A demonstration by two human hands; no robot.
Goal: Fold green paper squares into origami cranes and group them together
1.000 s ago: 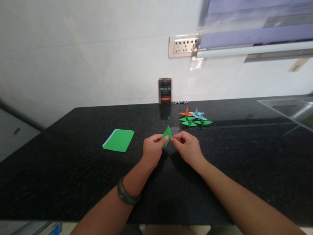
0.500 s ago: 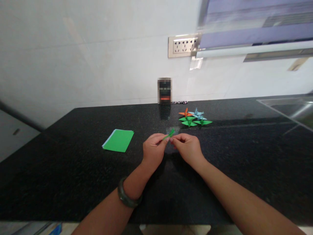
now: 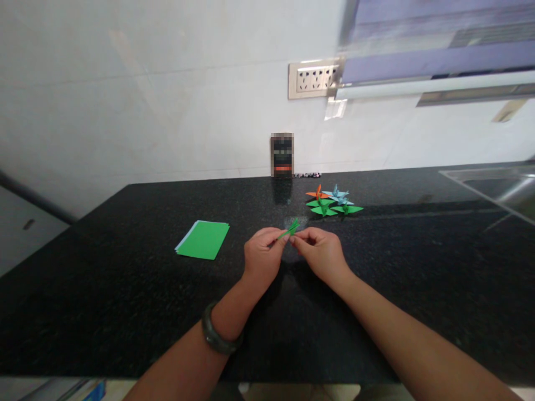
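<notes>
A small folded piece of green paper [image 3: 293,227] is pinched between my two hands above the dark countertop. My left hand [image 3: 264,250] grips it from the left, thumb and fingers pressed together. From the other side, my right hand [image 3: 321,249] pinches its lower right part between thumb and fingertips. The fingertips hide part of the folds. Beyond my right hand stands a group of folded paper cranes: an orange crane [image 3: 319,193], light blue cranes [image 3: 335,193] and green cranes [image 3: 346,209]. Left of my hands lies a stack of square paper [image 3: 204,240], green on top.
The black speckled countertop [image 3: 125,312] runs to a tiled wall. A blurred-out dark upright object [image 3: 282,156] leans there beside a beaded string [image 3: 308,175]. A sink [image 3: 501,186] is set in at the right. Wall sockets [image 3: 316,79] sit above.
Almost nothing differs. Both hands keep their pinch on the green paper, with only a slight shift of the fingertips.
</notes>
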